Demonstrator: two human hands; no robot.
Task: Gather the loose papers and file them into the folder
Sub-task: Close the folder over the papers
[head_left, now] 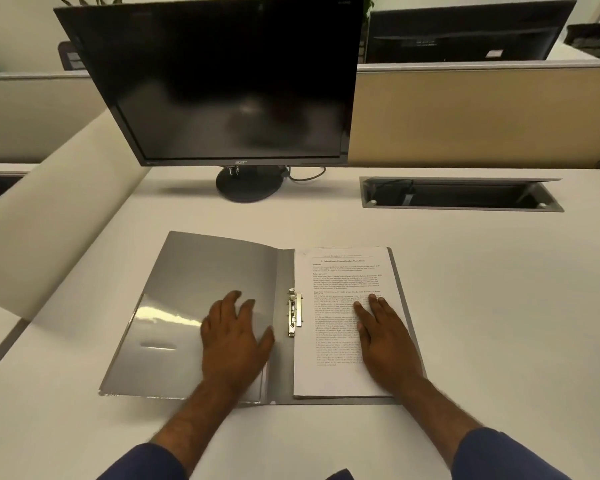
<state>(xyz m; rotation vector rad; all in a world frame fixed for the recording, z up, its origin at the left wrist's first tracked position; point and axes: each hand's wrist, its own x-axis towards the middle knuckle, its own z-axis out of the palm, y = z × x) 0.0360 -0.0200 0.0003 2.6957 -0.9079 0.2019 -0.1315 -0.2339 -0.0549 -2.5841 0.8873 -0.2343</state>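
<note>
Grey glossy folder (201, 292), flat printed papers (340, 327)

folder (201, 299): grey, open flat on desk | papers (340, 327): printed stack, on right half beside metal clip (294, 312)

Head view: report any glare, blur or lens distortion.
Head view: glare streaks the clear pocket on the open folder; the papers' print is too soft to read; wide-angle bending curves the desk divider; the monitor reflects dimly.
</note>
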